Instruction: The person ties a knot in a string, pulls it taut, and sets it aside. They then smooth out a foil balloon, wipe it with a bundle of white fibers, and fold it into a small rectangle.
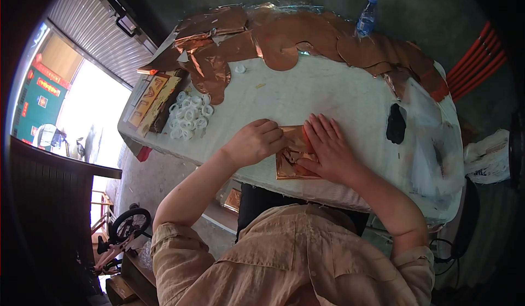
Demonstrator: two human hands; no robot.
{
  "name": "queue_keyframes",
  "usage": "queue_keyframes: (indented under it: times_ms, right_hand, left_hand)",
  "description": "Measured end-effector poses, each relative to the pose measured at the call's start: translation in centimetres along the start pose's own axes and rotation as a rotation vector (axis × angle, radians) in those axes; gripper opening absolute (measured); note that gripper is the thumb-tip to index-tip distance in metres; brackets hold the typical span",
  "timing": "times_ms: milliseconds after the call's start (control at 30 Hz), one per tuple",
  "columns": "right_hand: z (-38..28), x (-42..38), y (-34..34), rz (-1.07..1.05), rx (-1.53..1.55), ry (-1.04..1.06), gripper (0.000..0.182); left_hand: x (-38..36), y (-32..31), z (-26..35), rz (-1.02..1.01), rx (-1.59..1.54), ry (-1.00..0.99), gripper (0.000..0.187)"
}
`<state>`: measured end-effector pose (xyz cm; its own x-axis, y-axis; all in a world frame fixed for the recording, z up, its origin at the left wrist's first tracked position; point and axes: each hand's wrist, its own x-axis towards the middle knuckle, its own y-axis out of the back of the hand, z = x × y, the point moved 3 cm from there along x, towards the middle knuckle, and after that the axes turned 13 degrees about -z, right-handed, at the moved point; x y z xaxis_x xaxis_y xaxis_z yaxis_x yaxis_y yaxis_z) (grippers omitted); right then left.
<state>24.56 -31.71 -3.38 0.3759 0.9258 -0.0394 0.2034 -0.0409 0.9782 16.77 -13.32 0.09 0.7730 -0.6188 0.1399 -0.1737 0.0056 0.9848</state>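
A flat, copper-coloured foil packet (pixel 289 166) lies near the front edge of the table. My left hand (pixel 256 143) is closed, its curled fingers and thumb pinching at the packet's left edge. Pressed flat on the right part of the packet, my right hand (pixel 330 152) has its fingers stretched out and pointing away from me. Creases and shiny folds show in the foil between the two hands, and the right hand covers part of it.
White plastic rings (pixel 189 115) are heaped at the left, beside a patterned box (pixel 153 101). Large copper foil sheets (pixel 306 30) line the back, with a water bottle (pixel 366 16) behind them. A black object (pixel 396 124) and clear plastic bags (pixel 429 142) lie at the right.
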Motion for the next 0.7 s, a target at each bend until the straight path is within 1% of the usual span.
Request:
queue_keyframes:
  times_ms: [267, 367, 433, 467, 533, 567, 633, 700]
  right_hand:
    - [-0.1, -0.1, 0.1, -0.009, -0.023, -0.003, 0.081]
    - [0.0, -0.1, 0.0, 0.027, -0.024, 0.009, 0.080]
    - [-0.1, -0.1, 0.2, 0.006, -0.023, 0.006, 0.080]
    - [-0.1, -0.1, 0.1, 0.006, -0.021, 0.004, 0.080]
    - [-0.1, -0.1, 0.0, 0.023, -0.035, 0.009, 0.080]
    - [-0.1, -0.1, 0.0, 0.023, -0.034, 0.006, 0.080]
    - [-0.1, -0.1, 0.1, 0.008, -0.027, 0.008, 0.080]
    - [-0.1, -0.1, 0.1, 0.003, -0.030, -0.003, 0.080]
  left_hand:
    - [-0.4, 0.6, -0.4, -0.047, 0.000, -0.035, 0.027]
    - [-0.6, 1.0, -0.1, -0.060, -0.082, 0.013, 0.026]
    - [-0.8, 1.1, 0.3, -0.113, -0.077, 0.075, 0.032]
    - [-0.8, 1.3, 0.7, -0.114, -0.079, 0.073, 0.032]
    - [-1.0, 1.7, 0.9, -0.097, -0.188, 0.147, 0.041]
    - [-1.1, 1.5, 0.9, -0.098, -0.189, 0.144, 0.041]
    - [-1.5, 0.7, 0.8, -0.173, -0.241, 0.153, 0.049]
    - [-1.7, 0.4, 0.6, -0.186, -0.298, 0.167, 0.049]
